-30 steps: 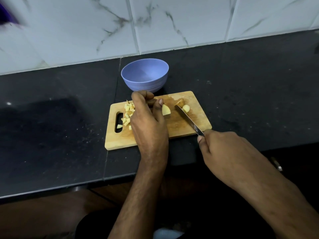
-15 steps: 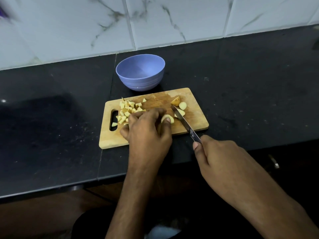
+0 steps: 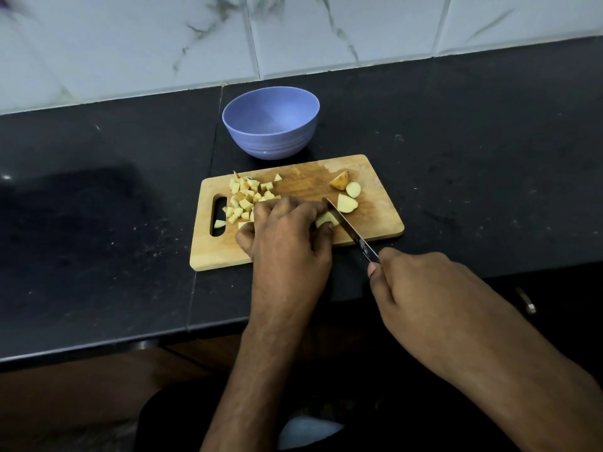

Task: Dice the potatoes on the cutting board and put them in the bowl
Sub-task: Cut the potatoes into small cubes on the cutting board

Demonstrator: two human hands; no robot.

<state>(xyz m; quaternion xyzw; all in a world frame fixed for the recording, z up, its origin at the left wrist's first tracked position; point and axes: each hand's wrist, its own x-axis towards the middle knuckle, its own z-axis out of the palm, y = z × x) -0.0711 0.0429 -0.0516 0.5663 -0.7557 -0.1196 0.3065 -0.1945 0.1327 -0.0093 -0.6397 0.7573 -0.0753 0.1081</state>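
From the head view, the rectangular wooden cutting board (image 3: 375,220) lies with its long axis left to right on the black stone counter (image 3: 98,223), just in front of the blue plastic bowl (image 3: 270,138). The left hand (image 3: 287,243) pinches a pale potato piece (image 3: 326,219) beside the diced heap (image 3: 248,197). The right hand (image 3: 424,288) grips the steel knife (image 3: 350,230), tip pointing away and leftward, apparently touching the piece. Compared with a second ago, the left hand has drawn nearer.

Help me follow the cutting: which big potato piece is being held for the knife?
The potato piece pinched under the left hand, against the knife. The three other big pieces lie untouched beyond the blade.
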